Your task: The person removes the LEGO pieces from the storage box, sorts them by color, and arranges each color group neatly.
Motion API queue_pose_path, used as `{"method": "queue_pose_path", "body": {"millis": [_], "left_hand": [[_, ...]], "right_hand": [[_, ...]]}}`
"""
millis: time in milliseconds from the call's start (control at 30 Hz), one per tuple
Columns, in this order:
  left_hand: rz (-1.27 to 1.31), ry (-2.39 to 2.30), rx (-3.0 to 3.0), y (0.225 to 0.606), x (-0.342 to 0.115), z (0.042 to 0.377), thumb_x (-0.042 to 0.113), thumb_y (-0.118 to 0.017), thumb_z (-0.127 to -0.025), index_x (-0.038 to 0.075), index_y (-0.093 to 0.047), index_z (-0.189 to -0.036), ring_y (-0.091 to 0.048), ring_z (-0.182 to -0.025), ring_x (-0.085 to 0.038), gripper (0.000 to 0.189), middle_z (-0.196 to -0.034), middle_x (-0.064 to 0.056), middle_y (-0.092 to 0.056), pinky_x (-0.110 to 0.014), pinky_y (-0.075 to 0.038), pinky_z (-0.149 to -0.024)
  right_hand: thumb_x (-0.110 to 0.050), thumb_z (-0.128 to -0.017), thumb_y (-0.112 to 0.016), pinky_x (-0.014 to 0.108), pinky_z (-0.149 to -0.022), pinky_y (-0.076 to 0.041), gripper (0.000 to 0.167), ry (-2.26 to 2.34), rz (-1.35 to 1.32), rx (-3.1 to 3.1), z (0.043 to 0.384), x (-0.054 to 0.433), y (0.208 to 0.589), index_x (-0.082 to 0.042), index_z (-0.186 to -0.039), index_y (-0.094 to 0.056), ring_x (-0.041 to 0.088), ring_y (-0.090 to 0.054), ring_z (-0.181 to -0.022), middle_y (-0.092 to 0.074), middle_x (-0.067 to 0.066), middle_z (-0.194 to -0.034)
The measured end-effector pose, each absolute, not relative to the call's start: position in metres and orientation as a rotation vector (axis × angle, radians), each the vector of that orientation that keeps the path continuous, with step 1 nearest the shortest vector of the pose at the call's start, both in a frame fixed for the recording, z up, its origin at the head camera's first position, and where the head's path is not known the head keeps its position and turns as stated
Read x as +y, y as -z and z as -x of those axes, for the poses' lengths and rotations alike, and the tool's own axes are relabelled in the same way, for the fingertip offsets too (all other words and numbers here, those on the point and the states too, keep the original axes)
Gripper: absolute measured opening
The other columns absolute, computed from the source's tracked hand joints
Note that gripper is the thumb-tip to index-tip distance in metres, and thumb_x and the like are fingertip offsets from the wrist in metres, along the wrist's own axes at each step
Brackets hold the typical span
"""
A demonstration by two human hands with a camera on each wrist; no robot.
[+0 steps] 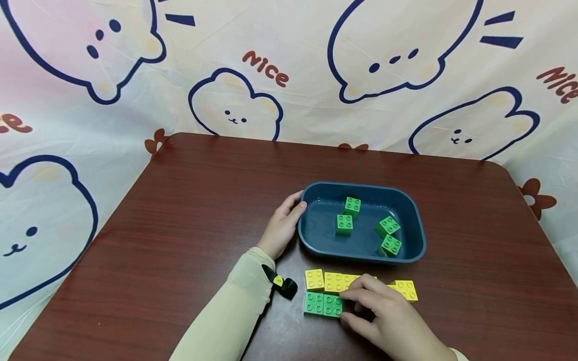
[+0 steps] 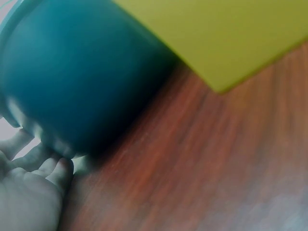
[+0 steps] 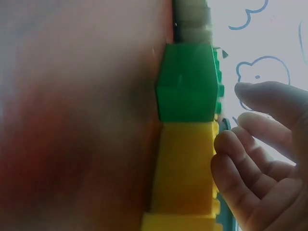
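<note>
My left hand (image 1: 279,228) holds the left end of a blue tray (image 1: 361,258), thumb at the rim and fingers along the outer wall. Inside the tray lie several green building blocks (image 1: 344,224). Two more green blocks (image 1: 313,303) stand side by side on the table, in front of a row of yellow blocks (image 1: 314,280). My right hand (image 1: 388,316) hovers at the right end of the green pair, thumb and fingers spread apart. In the right wrist view its fingertips (image 3: 244,89) are just off the studs of a green block (image 3: 187,84). The hand hides part of the yellow row.
A brown wooden table (image 1: 203,200) carries everything. Behind it and along its sides hangs a pale curtain (image 1: 307,110) printed with cartoon bears. A black strap (image 1: 284,287) with a small device sits on the left wrist.
</note>
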State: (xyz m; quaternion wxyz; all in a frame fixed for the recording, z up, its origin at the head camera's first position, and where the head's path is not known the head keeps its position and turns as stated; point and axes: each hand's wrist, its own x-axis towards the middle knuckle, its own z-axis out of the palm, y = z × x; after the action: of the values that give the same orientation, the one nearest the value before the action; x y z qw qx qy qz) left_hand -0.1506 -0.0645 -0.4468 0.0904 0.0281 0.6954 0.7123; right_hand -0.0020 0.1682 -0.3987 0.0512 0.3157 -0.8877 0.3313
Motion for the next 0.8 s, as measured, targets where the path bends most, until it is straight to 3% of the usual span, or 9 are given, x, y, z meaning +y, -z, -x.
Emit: {"method": "queue_pose_path", "body": {"millis": [233,800], "left_hand": [[-0.09,-2.121,2.066,0.447,-0.064,0.15,0.034,-0.05,-0.107,0.027,-0.051,-0.147,-0.042,-0.138,-0.01,0.04,-0.147,0.009,-0.05,-0.04,-0.034,-0.115],[-0.103,-2.127,2.064,0.447,-0.065,0.15,0.033,-0.051,-0.107,0.023,-0.05,-0.148,-0.04,-0.141,-0.015,0.042,-0.15,0.004,-0.049,-0.043,-0.033,-0.116]], "right_hand": [[-0.013,-0.072,-0.091,0.01,-0.071,-0.047,0.035,-0.921,-0.922,-2.683,0.01,0.178,0.384,-0.022,-0.102,-0.075,0.0,-0.058,-0.083,-0.058,-0.016,-0.101],[-0.005,-0.071,-0.089,0.01,-0.062,-0.045,0.035,-0.797,-0.785,-2.592,0.047,0.207,0.362,-0.017,-0.102,-0.077,0.007,-0.061,-0.079,-0.064,-0.011,-0.099]]}}
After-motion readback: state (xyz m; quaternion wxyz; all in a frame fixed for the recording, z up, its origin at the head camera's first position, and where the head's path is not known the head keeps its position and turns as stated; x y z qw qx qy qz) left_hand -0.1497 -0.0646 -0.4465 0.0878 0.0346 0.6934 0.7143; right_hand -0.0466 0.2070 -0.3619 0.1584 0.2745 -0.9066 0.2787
